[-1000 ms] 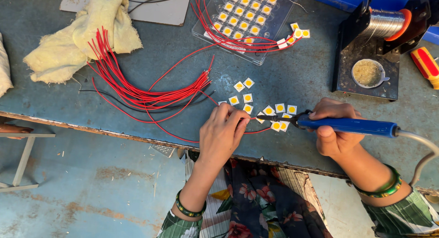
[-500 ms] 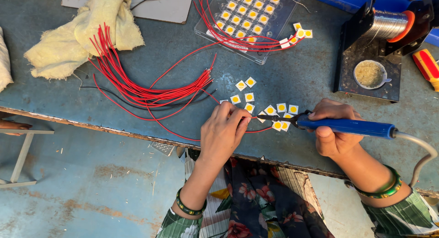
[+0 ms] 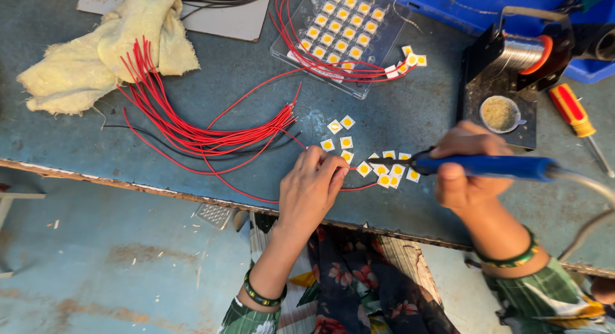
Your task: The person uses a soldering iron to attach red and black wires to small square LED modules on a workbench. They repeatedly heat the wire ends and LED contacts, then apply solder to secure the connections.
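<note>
Blue-grey metal bench (image 3: 397,109), scuffed, carries all items noted. Right hand (image 3: 464,167) is clenched around the blue handle of a soldering iron (image 3: 487,167), tip pointing left into a cluster of small white squares with yellow centres (image 3: 384,170) near the bench's front edge. Left hand (image 3: 312,190) rests palm down just beside that cluster, fingertips pinched on a red wire (image 3: 359,187) that loops along the edge; whether it presses a square as well cannot be told. Bundle of red wires (image 3: 192,129) fans out to the left, its ends near a yellowish cloth (image 3: 109,49). Clear tray (image 3: 343,36) of more squares lies at the rear. Solder spool stand (image 3: 512,84) and a red-handled screwdriver (image 3: 573,113) sit to the right.
</note>
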